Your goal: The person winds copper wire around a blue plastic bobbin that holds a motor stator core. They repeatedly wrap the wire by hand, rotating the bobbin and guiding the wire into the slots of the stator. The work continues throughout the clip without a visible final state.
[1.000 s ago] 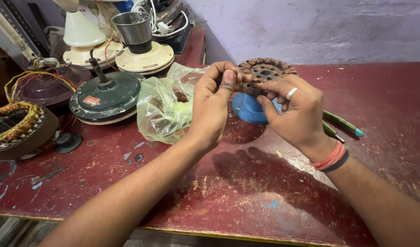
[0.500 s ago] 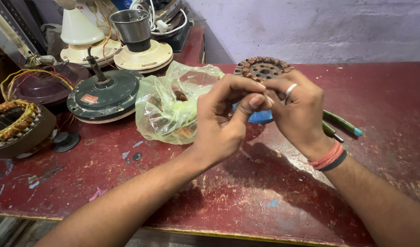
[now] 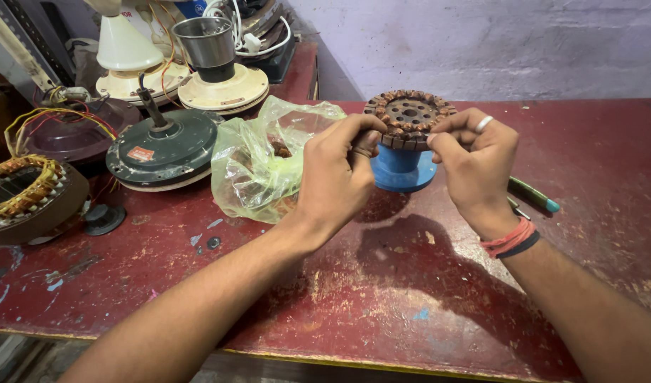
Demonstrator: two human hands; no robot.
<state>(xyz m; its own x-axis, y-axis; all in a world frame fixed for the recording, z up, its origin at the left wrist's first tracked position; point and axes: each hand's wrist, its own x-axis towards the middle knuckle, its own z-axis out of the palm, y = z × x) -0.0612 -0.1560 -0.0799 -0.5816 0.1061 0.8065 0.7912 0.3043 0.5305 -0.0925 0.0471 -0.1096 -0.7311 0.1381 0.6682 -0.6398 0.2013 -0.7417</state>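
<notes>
A round rusty-brown motor stator (image 3: 409,113) with copper windings sits on a blue stand (image 3: 400,170) at the middle of the red worktable (image 3: 382,305). My left hand (image 3: 336,177) pinches the stator's left rim with thumb and fingers curled. At the right rim, my right hand (image 3: 478,163), which wears a ring and wristbands, pinches the stator the same way. The lower front of the stand is hidden behind my left hand.
A crumpled clear plastic bag (image 3: 258,163) lies left of the stand. Further left are a dark fan motor housing (image 3: 162,149), a wound copper coil (image 3: 20,191) and cream appliance bases (image 3: 223,85). A green-handled tool (image 3: 535,195) lies behind my right wrist. A wall runs along the back.
My hands were close together in front of the stator, fingertips touching. They have since moved apart, one to each side of its rim.
</notes>
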